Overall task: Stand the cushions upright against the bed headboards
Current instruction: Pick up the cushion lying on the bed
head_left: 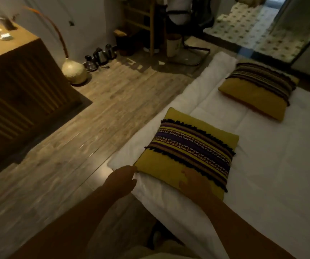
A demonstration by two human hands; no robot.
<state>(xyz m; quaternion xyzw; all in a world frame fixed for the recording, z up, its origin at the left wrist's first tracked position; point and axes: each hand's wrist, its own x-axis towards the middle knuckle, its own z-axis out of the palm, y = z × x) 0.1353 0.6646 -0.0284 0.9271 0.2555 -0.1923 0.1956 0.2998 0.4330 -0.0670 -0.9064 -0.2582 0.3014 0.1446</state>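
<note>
Near cushion point(187, 148) lies flat on bed point(272, 174), right hand point(193, 181) open on its near edge, left hand point(121, 179) open at its corner.

Two bare forearms enter from the bottom of the frame, with no sleeves visible along their shown length. The left hand point(121, 179), at lower centre, wears no glove, ring or watch that can be made out; the right hand point(193, 181), just right of it, is likewise uncovered, its fingers blurred in the dim light. At the very bottom edge, a patch of pale fabric shows, perhaps clothing
</note>
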